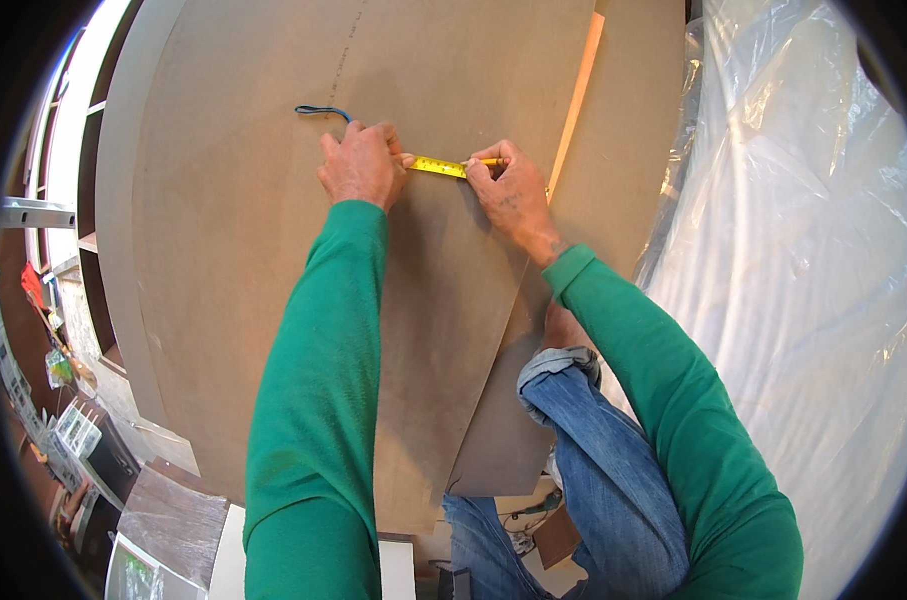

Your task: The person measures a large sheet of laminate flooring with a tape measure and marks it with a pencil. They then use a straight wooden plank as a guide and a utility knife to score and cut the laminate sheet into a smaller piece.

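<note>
A brown sheet board (243,250) lies under both my hands. My left hand (361,165) is closed round a tape measure; its case is hidden in my fingers, and a blue wrist strap (320,109) loops out past them. The yellow tape blade (438,167) stretches from that hand to the right, low over the board. At the blade's right end, my right hand (511,195) pinches a short, thin yellow stick that looks like a pencil (493,161). Its fingertips are at the blade; I cannot tell whether they grip it too.
A light wooden strip edge (578,100) runs along the board's right side, above another brown sheet (633,120). Clear plastic sheeting (803,250) covers the right. My jeans-clad leg (613,450) is at the board's near right edge. Shelving and loose items (78,430) stand at left.
</note>
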The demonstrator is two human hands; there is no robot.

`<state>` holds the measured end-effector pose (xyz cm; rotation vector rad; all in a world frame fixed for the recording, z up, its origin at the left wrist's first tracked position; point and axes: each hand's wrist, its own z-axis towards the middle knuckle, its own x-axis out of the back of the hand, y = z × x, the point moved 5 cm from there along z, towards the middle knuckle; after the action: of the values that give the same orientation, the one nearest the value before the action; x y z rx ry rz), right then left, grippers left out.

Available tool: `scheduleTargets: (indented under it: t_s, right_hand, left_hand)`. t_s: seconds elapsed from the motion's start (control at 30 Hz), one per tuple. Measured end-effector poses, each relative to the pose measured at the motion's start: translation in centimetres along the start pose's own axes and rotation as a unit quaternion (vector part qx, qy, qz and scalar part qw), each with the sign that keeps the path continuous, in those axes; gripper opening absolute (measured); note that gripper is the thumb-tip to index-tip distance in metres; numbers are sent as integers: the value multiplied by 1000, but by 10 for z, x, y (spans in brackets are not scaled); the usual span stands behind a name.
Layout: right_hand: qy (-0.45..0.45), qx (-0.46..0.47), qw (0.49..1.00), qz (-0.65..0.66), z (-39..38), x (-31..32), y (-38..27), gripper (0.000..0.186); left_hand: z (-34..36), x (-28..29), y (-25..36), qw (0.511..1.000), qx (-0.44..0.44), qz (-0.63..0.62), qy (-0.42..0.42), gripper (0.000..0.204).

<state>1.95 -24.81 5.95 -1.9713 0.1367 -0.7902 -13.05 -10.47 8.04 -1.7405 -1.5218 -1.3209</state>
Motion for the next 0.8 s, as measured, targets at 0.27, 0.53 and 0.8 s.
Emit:
scheduleTargets:
  t_s: [0.27, 0.53, 0.8]
  right_hand:
    - [0, -12, 1000, 17, 3, 1, 1, 25]
    - [16, -5, 1000, 9, 3, 0, -3, 23]
    - [-13, -18, 1000, -5, 3, 2, -7, 27]
  left_hand:
    - [-1, 1, 2, 1000, 0, 2, -4, 21]
    - [-1, 1, 0, 999, -13, -7, 31, 20]
    - [1, -2, -1, 1000, 0, 15, 0, 20]
